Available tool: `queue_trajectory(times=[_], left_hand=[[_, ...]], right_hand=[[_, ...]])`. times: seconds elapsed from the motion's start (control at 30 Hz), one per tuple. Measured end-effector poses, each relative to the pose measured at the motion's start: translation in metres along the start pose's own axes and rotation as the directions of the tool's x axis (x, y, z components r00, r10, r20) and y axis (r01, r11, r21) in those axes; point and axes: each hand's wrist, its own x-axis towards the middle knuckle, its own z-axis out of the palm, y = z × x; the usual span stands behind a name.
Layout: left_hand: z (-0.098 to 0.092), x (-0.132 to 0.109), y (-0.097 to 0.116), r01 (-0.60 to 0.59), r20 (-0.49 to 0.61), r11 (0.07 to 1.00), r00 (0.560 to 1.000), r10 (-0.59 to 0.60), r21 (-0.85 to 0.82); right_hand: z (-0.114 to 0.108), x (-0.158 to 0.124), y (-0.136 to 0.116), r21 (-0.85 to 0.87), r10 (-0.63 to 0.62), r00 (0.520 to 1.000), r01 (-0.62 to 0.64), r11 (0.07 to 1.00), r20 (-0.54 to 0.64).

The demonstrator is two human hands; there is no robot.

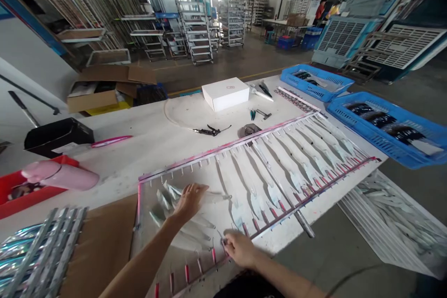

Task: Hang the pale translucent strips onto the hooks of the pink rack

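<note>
Two hands on a rack (223, 149) lying on the table (146, 139): right hand (240, 248) pinched on a peg (223, 243) at the near rail, left hand (190, 200) flat, fingers spread, on clear lures (167, 195). Farther off: white box (225, 93), blue baskets (387, 125).

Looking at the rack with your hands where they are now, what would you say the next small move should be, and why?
Probably lift the clear piece under the left hand toward the clip the right hand pinches on the rack's near rail. The slots by the hands look unfilled, while the pieces further right already hang in a row.
</note>
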Motion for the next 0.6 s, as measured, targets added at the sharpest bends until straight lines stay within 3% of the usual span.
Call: queue_trajectory(times=[0.07, 0.1, 0.13, 0.2, 0.27, 0.33, 0.47, 0.6], left_hand=[[-0.010, -0.010, 0.016, 0.086, -0.225, 0.951, 0.962, -0.156, -0.296], [-0.015, -0.014, 0.026, 0.113, -0.299, 0.868, 0.911, -0.285, -0.484], [-0.019, -0.019, 0.035, 0.117, -0.317, 0.726, 0.844, -0.432, -0.678], [-0.019, -0.028, 0.051, 0.039, -0.177, 0.288, 0.710, -0.681, -0.957], [-0.009, -0.038, 0.062, -0.091, 0.056, -0.147, 0.636, -0.770, -0.985], [0.009, -0.047, 0.067, -0.182, 0.203, -0.380, 0.602, -0.773, -0.907], [0.043, -0.066, 0.072, -0.205, 0.327, -0.530, 0.593, -0.736, -0.823], [0.052, -0.078, 0.078, -0.188, 0.351, -0.562, 0.613, -0.708, -0.806]], right_hand=[[0.000, 0.006, -0.009, -0.087, 0.017, 0.999, -0.013, 0.996, 0.051], [-0.001, 0.009, -0.012, -0.116, 0.015, 0.997, -0.006, 0.993, 0.070], [-0.003, 0.012, -0.015, -0.136, 0.000, 0.996, 0.013, 0.991, 0.093], [-0.006, 0.015, -0.018, -0.149, -0.047, 0.991, 0.065, 0.987, 0.125], [-0.007, 0.014, -0.020, -0.145, -0.042, 0.989, 0.063, 0.987, 0.140], [-0.006, 0.011, -0.022, -0.165, 0.053, 0.993, -0.036, 0.986, 0.104], [0.000, 0.002, -0.026, -0.211, 0.169, 0.984, -0.176, 0.962, -0.052], [0.001, -0.001, -0.032, -0.262, 0.167, 0.983, -0.183, 0.948, -0.081]])
